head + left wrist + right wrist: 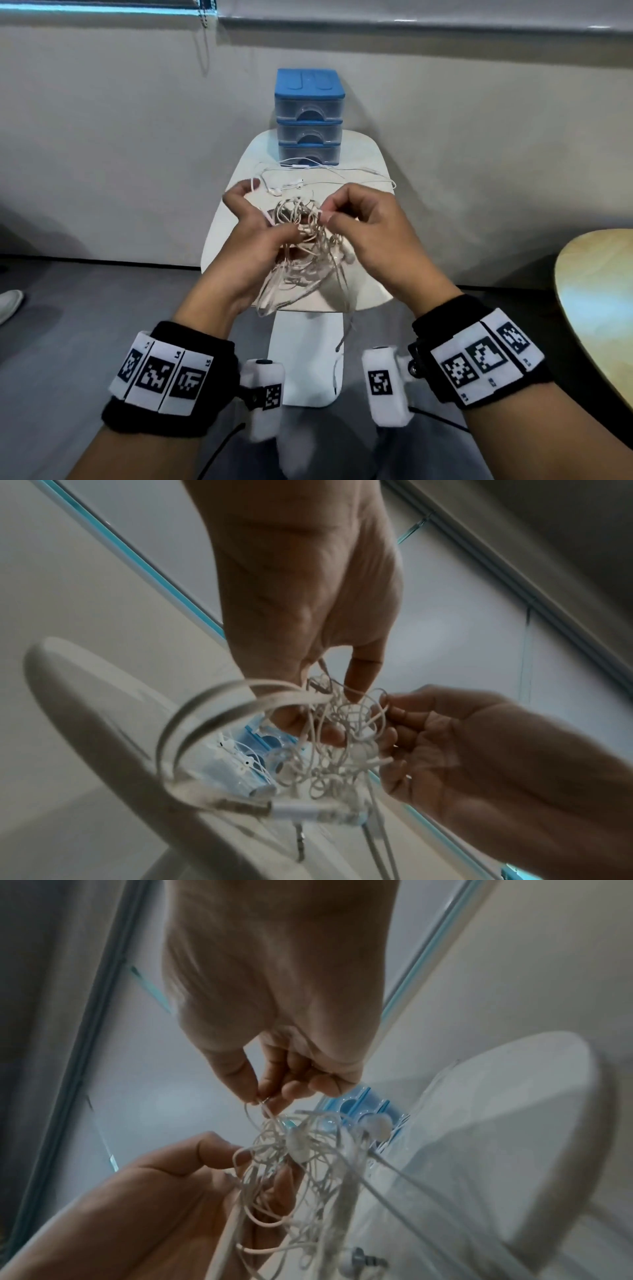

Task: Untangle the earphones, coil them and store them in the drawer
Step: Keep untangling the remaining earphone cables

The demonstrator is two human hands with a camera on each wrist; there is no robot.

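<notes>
the right hand point(368, 233) pinches one strand at the top of the tangled earphones point(305, 246), while the left hand point(253, 236) grips the bunch just beside it. the tangle hangs between them above the white surface point(370, 161), closed drawer unit point(308, 116) straight ahead.

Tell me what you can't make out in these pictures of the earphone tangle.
- Tangle: how many earphones it holds; loops overlap and blur in every view.
- Left hand: its fingertips' grip, hidden behind cords in the head view.
- Drawer unit: contents, too small and hazy.
- Dangling plug: motion-blurred.
</notes>
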